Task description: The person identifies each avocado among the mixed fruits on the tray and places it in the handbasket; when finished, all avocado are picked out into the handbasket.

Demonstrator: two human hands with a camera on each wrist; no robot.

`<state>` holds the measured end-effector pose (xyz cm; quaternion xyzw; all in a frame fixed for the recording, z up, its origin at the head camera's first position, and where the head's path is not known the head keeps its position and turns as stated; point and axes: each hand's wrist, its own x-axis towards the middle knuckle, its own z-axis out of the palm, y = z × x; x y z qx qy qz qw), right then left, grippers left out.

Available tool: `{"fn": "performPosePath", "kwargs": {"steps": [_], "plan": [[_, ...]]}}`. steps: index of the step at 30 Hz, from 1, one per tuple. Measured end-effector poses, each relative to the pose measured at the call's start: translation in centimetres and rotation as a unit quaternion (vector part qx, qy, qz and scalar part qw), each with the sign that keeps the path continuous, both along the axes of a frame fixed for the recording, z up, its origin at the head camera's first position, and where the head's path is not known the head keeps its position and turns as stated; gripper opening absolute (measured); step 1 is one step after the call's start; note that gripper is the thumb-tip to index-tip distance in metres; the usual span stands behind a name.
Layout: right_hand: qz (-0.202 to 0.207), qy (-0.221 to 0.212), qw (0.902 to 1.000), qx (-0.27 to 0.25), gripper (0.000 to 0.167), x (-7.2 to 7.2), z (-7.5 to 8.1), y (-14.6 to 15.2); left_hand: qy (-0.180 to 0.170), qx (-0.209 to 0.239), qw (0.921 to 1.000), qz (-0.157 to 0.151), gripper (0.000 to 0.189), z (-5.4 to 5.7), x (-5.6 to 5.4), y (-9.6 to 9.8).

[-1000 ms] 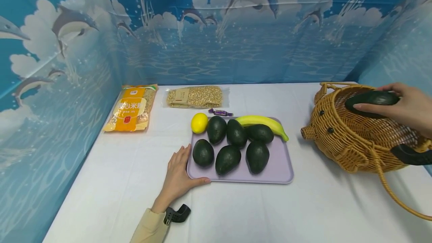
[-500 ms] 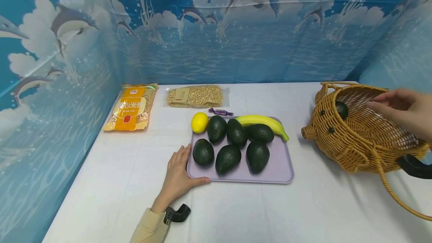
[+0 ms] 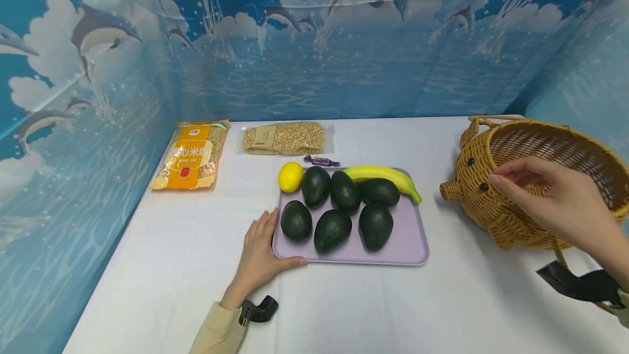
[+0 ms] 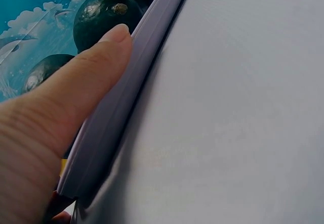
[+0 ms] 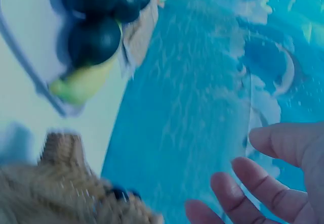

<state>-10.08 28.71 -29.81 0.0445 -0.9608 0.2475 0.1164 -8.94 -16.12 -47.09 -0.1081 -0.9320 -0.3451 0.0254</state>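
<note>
A lilac tray (image 3: 413, 245) carries several dark green avocados (image 3: 375, 227), a lemon (image 3: 290, 177) and a banana (image 3: 385, 175). My left hand (image 3: 262, 247) rests at its front left corner, thumb along the front rim and fingers against the left side. In the left wrist view the thumb (image 4: 91, 72) lies against the tray's edge (image 4: 109, 123). My right hand (image 3: 565, 201) hangs over the near side of a pig-shaped wicker basket (image 3: 496, 217), fingers loosely bent, nothing in them. The avocado inside the basket is hidden from view.
Behind the tray lie a purple-wrapped candy (image 3: 321, 161) and a clear bag of pale yellow kernels (image 3: 290, 139). An orange-labelled grain bag (image 3: 191, 156) lies at the back left. Dolphin-print cloth (image 3: 344, 70) walls the table's back and sides.
My right hand lets go of an avocado inside the basket, then moves back toward the basket's near left side. The left hand stays at the tray corner.
</note>
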Motion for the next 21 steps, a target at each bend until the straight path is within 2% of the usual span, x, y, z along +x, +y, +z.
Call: {"fn": "performPosePath", "kwargs": {"steps": [5, 9, 17, 21], "plan": [[0.058, 0.05, 0.996, -0.047, 0.013, 0.4, -1.3, -2.2, 0.0, -0.001, 1.0, -0.002, 0.123, 0.1, 0.0, 0.1], [0.118, 0.067, 0.9875, -0.08, 0.019, 0.2, -2.7, -4.1, 0.002, -0.002, 1.0, -0.003, 0.122, 0.0, 0.0, 0.0], [0.164, 0.036, 0.9816, -0.091, 0.024, -0.5, -5.9, -7.5, 0.001, -0.001, 1.0, -0.002, 0.121, 0.0, 0.0, 0.1], [0.172, -0.001, 0.9782, -0.116, 0.034, -0.8, -7.4, -8.6, 0.002, -0.003, 1.0, -0.002, 0.12, 0.0, 0.1, 0.1]]}}
